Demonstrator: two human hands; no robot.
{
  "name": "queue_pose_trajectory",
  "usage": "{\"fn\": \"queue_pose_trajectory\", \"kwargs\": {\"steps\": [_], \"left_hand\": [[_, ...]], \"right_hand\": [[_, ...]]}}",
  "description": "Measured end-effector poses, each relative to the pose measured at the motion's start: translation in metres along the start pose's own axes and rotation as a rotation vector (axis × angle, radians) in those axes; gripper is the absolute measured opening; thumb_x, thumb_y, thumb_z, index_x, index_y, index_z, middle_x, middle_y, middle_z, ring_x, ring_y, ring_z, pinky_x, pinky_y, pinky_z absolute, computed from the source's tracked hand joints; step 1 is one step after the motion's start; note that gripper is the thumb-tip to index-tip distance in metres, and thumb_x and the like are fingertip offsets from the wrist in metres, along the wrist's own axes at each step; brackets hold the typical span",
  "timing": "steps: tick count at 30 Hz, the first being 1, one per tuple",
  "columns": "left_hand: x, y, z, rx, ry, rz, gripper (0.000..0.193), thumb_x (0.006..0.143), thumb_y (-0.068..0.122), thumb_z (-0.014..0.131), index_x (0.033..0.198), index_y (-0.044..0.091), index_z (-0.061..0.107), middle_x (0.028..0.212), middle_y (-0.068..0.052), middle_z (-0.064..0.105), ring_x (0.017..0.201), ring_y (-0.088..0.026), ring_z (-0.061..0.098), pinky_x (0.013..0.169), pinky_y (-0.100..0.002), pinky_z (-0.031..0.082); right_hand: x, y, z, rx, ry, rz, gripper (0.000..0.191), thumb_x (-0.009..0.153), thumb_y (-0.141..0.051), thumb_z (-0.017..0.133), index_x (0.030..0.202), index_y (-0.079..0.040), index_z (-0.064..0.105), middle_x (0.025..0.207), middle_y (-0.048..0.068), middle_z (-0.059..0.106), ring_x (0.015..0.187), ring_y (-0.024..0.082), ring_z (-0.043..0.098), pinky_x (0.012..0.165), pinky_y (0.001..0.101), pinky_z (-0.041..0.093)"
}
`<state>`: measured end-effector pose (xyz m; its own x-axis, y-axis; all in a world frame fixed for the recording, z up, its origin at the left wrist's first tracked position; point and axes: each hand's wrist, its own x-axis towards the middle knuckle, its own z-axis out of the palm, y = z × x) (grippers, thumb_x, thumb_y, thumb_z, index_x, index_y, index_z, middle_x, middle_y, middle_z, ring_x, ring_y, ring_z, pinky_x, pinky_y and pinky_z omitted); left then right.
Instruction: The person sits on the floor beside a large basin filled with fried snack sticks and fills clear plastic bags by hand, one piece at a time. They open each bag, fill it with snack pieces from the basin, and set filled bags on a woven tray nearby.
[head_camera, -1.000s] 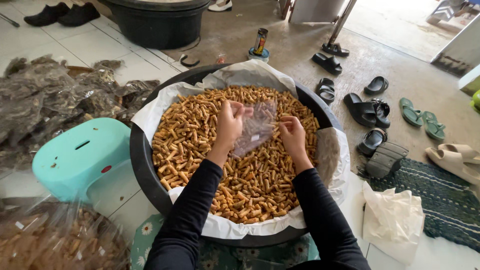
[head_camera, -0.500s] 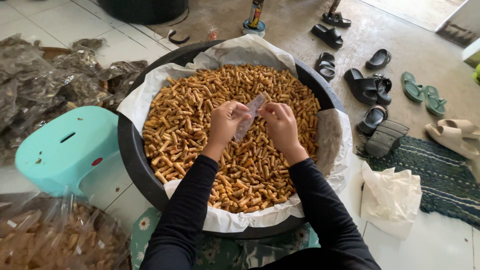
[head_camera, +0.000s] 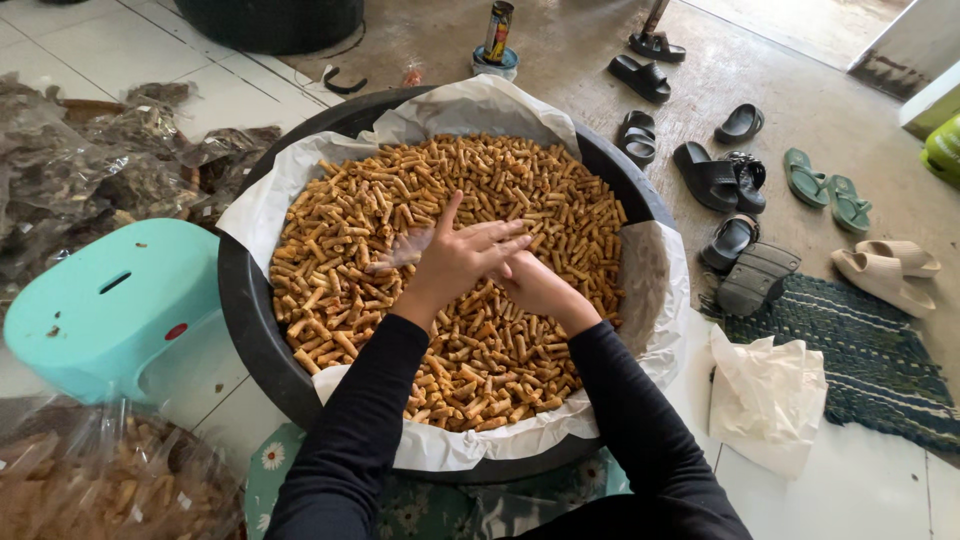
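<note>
One head cam, worn by the person, looks steeply down and fwd over a black tub (head_camera: 250, 330), close range; the floor beyond the tub's far rim fills the top of the view.

The tub (head_camera: 250, 330) sat on the floor (head_camera: 880, 110) straight before the person, lined with a paper sheet (head_camera: 480, 105) and filled with snack sticks (head_camera: 360, 230). Over the tub's middle, the left hand (head_camera: 462, 258) lay on top of the right hand (head_camera: 535, 285), a clear bag (head_camera: 400, 250) just left of them. Left of the tub stood a stool (head_camera: 105, 310), touching its wall. Behind the stool lay a heap of filled bags (head_camera: 90, 170). Right of the tub lay sandals (head_camera: 720, 180), a mat (head_camera: 860, 360) and a crumpled paper (head_camera: 765, 395). Behind the tub stood a can (head_camera: 497, 40).
</note>
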<state>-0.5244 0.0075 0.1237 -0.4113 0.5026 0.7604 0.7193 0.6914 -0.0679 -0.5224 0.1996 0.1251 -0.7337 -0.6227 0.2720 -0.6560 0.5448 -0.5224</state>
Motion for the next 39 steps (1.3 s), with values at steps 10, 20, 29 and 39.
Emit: {"fn": "queue_pose_trajectory", "kwargs": {"steps": [10, 20, 29, 39], "left_hand": [[-0.003, -0.001, 0.002, -1.346, 0.600, -1.121, 0.105, 0.095, 0.075, 0.030, 0.161, 0.001, -0.004, 0.162, -0.031, 0.009, 0.152, -0.043, 0.021, 0.122, -0.056, 0.029], [0.000, 0.020, 0.028, -2.100, 0.142, -0.888, 0.092, 0.098, 0.069, 0.042, 0.157, 0.001, 0.023, 0.154, -0.028, 0.042, 0.141, -0.035, 0.046, 0.105, -0.044, 0.054], [-0.005, 0.019, 0.039, -1.992, -0.009, -0.893, 0.114, 0.084, 0.050, 0.079, 0.160, 0.007, 0.006, 0.149, -0.023, 0.038, 0.138, -0.035, 0.047, 0.111, -0.049, 0.053], [-0.025, -0.084, -0.011, -1.594, 0.734, -1.091, 0.125, 0.074, 0.045, 0.085, 0.158, 0.017, -0.003, 0.138, -0.023, 0.045, 0.126, -0.037, 0.053, 0.101, -0.056, 0.058]], "right_hand": [[0.006, -0.040, 0.022, -0.010, 0.140, -0.253, 0.067, 0.096, 0.010, 0.057, 0.157, -0.010, 0.040, 0.144, 0.023, 0.059, 0.133, 0.038, 0.059, 0.113, 0.0475, 0.049], [0.011, -0.009, 0.011, 0.267, 0.361, -0.052, 0.072, 0.100, 0.004, 0.062, 0.163, -0.013, 0.032, 0.161, 0.020, 0.040, 0.140, 0.035, 0.053, 0.111, 0.0423, 0.052], [0.035, -0.009, 0.035, 1.485, 0.360, 0.212, 0.068, 0.107, -0.014, 0.051, 0.170, -0.007, 0.027, 0.150, 0.028, 0.045, 0.114, 0.029, 0.060, 0.092, 0.0379, 0.055], [0.041, -0.027, 0.062, -0.094, 0.102, -0.309, 0.055, 0.098, 0.005, 0.051, 0.150, -0.012, 0.054, 0.139, 0.015, 0.061, 0.130, 0.030, 0.060, 0.110, 0.0410, 0.054]]}}
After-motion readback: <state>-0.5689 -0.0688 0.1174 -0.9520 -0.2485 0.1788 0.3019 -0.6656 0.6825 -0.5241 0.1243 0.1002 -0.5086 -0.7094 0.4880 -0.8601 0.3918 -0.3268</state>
